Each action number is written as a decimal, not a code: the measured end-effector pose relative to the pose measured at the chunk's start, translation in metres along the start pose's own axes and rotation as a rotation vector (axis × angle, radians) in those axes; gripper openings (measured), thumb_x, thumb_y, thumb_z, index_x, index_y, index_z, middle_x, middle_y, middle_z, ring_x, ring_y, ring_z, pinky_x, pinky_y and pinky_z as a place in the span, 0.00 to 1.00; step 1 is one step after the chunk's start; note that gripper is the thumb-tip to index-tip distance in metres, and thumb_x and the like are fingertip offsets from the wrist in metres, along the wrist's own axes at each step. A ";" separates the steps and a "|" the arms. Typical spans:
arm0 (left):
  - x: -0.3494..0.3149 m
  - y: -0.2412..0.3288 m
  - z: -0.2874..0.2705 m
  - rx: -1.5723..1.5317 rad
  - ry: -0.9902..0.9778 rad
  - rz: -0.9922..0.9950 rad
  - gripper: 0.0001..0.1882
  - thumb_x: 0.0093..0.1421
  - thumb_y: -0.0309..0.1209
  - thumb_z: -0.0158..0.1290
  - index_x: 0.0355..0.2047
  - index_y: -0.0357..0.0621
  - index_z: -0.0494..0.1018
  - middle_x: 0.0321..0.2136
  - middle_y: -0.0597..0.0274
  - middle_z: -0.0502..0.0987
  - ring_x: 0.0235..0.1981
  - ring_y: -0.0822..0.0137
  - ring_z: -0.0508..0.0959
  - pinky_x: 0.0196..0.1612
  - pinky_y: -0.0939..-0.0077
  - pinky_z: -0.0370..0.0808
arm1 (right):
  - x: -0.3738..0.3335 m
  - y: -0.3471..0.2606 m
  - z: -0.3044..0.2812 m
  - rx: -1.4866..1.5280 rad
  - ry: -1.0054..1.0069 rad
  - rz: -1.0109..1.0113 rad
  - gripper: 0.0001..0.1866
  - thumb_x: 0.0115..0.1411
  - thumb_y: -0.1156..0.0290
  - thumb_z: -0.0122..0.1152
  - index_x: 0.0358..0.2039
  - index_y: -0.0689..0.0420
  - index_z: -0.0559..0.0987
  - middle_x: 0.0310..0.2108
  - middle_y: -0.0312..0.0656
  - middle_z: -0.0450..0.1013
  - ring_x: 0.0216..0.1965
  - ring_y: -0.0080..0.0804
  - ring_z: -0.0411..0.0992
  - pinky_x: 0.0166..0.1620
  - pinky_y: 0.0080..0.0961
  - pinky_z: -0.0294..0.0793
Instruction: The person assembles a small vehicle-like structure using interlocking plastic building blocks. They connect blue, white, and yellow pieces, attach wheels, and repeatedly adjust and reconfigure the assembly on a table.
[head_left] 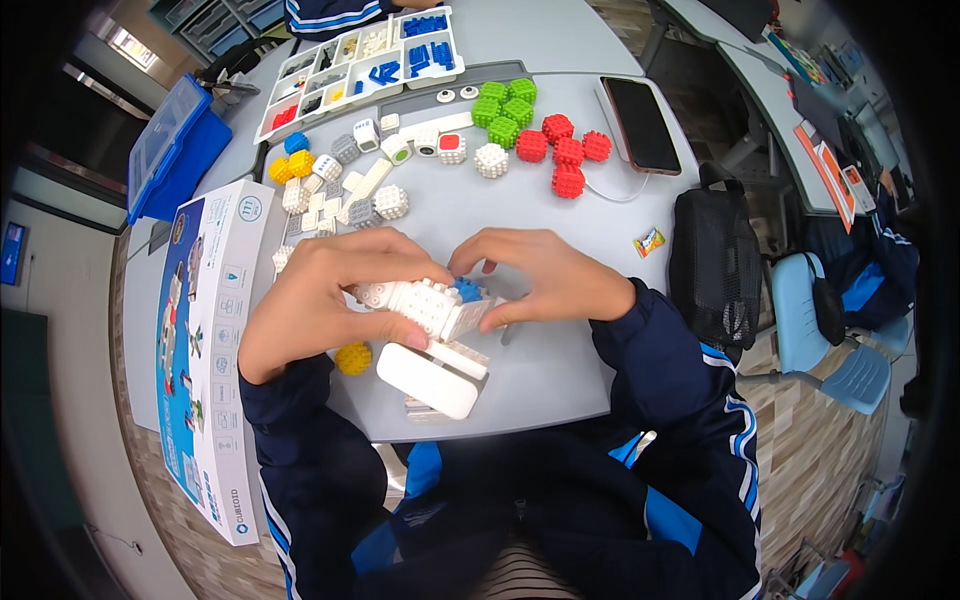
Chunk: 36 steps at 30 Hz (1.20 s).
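Near the table's front edge, my left hand (335, 290) grips a white studded block assembly (428, 306) from its left side, thumb along the front. A small blue studded piece (467, 289) sits at the assembly's right end. My right hand (555, 275) closes on that end, thumb in front and fingers curled behind; its fingertips are partly hidden. Just below the assembly is a smooth white rounded piece (428, 381), with grey parts under it; whether they are joined to the assembly I cannot tell. A yellow studded block (353, 358) lies beside my left wrist.
Loose white and grey blocks (391, 202), green blocks (503, 131) and red blocks (567, 151) lie farther back. Behind them is a sorting tray (360, 103). A phone (641, 125), wrapped candy (649, 242) and black mesh bag (703, 262) are right; a large box (222, 350) is left.
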<state>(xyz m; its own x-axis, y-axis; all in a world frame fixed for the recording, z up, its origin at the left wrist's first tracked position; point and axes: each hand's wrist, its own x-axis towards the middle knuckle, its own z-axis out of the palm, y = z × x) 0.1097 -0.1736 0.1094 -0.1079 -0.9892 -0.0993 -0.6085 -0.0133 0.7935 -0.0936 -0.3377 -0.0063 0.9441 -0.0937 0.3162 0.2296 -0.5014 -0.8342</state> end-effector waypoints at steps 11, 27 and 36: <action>-0.010 -0.001 0.010 0.009 0.081 0.016 0.27 0.42 0.34 0.75 0.46 0.45 0.86 0.44 0.55 0.84 0.51 0.57 0.81 0.56 0.64 0.75 | 0.006 0.005 0.005 -0.167 -0.070 -0.020 0.30 0.47 0.62 0.79 0.49 0.61 0.79 0.43 0.47 0.78 0.43 0.47 0.79 0.49 0.38 0.78; -0.040 0.025 0.009 0.258 0.018 -0.040 0.30 0.55 0.34 0.68 0.58 0.43 0.76 0.60 0.49 0.71 0.62 0.50 0.72 0.64 0.61 0.68 | 0.013 -0.001 0.015 -0.136 -0.048 -0.010 0.30 0.39 0.64 0.83 0.42 0.56 0.78 0.39 0.41 0.77 0.44 0.42 0.77 0.47 0.35 0.76; -0.076 0.005 0.080 0.305 0.444 -0.072 0.34 0.45 0.37 0.75 0.53 0.45 0.78 0.66 0.49 0.66 0.67 0.45 0.67 0.67 0.54 0.67 | 0.003 -0.016 0.033 -0.463 0.093 -0.084 0.24 0.41 0.65 0.76 0.38 0.56 0.76 0.34 0.41 0.73 0.40 0.41 0.73 0.41 0.37 0.72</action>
<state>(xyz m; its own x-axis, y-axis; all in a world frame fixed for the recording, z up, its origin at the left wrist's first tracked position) 0.0521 -0.0873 0.0725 0.2451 -0.9547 0.1688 -0.8095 -0.1057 0.5776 -0.0869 -0.3019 -0.0071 0.8965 -0.1026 0.4309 0.1549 -0.8388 -0.5219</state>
